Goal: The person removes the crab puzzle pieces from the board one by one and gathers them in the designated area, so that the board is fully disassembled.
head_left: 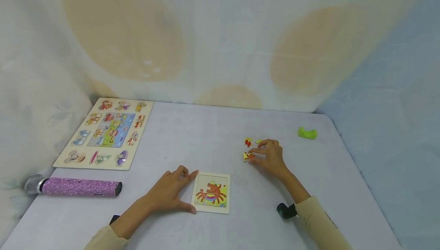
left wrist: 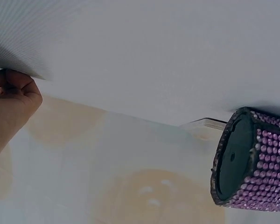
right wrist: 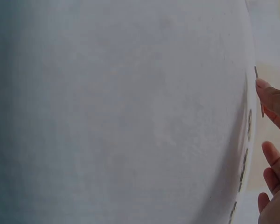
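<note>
The squarish puzzle [head_left: 211,193], top pointing away, lies right of the widespread left hand [head_left: 169,192]; right hand [head_left: 271,160] pinches a piece [head_left: 246,156].

Large puzzle board [head_left: 88,149] lies flat, back left of the white tabletop [head_left: 185,135]. Pale wood, blue-green scene in the middle, vehicle pictures around it: trains, boats, a bike. Mic [head_left: 82,187] lies on its side in front of it, near left edge, silver mesh head pointing left; purple glitter handle, black end cap. Left wrist view shows the handle's studs close up. Bright green thing [head_left: 307,133] sits back right, well apart from the board; can't tell what it is. Pale backdrop [head_left: 227,32] behind, big tan blotches; bluish cloth [head_left: 395,101] on the right.
</note>
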Demonstrator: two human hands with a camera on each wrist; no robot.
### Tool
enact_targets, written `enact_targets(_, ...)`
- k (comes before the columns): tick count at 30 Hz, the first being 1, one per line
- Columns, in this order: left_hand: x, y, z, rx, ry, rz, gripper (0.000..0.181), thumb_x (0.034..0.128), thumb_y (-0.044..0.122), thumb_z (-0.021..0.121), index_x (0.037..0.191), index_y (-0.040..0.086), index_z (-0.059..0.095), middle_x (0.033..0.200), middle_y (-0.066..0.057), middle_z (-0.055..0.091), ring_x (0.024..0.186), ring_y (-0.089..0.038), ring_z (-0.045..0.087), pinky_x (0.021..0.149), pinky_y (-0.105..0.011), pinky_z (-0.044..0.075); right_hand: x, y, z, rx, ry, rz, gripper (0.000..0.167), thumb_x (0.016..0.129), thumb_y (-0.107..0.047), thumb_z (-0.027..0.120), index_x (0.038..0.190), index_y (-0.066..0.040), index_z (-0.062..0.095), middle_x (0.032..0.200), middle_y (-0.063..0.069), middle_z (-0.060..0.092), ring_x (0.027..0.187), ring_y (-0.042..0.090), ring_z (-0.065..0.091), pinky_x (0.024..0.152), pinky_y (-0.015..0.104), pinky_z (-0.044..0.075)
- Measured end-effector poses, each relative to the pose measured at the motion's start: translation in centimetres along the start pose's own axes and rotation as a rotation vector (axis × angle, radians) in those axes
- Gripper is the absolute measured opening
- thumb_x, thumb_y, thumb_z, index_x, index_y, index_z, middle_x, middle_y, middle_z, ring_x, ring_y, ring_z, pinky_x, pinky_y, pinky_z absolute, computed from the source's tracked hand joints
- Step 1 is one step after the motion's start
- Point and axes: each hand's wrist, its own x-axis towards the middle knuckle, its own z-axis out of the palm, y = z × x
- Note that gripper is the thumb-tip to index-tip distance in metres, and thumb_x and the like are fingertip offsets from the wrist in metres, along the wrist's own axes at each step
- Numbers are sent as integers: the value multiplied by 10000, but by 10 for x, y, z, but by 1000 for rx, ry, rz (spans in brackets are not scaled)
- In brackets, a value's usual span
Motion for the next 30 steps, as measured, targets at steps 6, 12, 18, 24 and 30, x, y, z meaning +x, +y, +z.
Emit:
enact_targets(6, 0, 0, 0, -8, -1, 3, 1135, 600, 889, 629, 1489, 202, 473, 1156, 37, 443, 876, -68, 429, 777, -284, 317, 4, 7, 0, -42, -16, 43, 287, 737, -199, 870, 1002, -108, 806, 1072, 175, 591, 1145, 429, 412, 903, 607, 286)
enact_targets(12, 0, -1, 1, 4, 3, 12, 1139, 605, 898, 613, 1496, 204, 462, 1162, 38, 443, 879, -65, 432, 779, -279, 321, 2, 0, 1, -34, 0, 33, 410, 726, -202, 875, 1107, -92, 770, 1076, 177, 583, 1149, 418, 416, 929, 598, 285)
enact_targets(18, 0, -2, 0, 9, -5, 18, 1143, 609, 895, 614, 1501, 198, 454, 1165, 30, 445, 882, -71, 430, 779, -280, 323, -12, -43, 14, -25, -84, -83, 427, 713, -269, 887, 1107, -144, 780, 1076, 112, 566, 1142, 325, 408, 915, 522, 311)
enact_targets(24, 1, -1, -3, 16, -18, 15, 1141, 615, 897, 608, 1502, 196, 452, 1174, 29, 449, 906, -70, 443, 791, -289, 337, -22, -85, 31, 16, -243, -142, 416, 747, -339, 869, 1128, -202, 775, 1115, 65, 550, 1153, 247, 394, 972, 497, 328)
enact_targets(30, 1, 0, -2, 13, -21, 16, 1117, 640, 922, 545, 1498, 211, 459, 1174, 41, 453, 892, -60, 455, 776, -279, 339, -27, -100, 42, 29, -300, -134, 418, 753, -353, 864, 1135, -213, 772, 1136, 52, 549, 1178, 228, 371, 950, 453, 349)
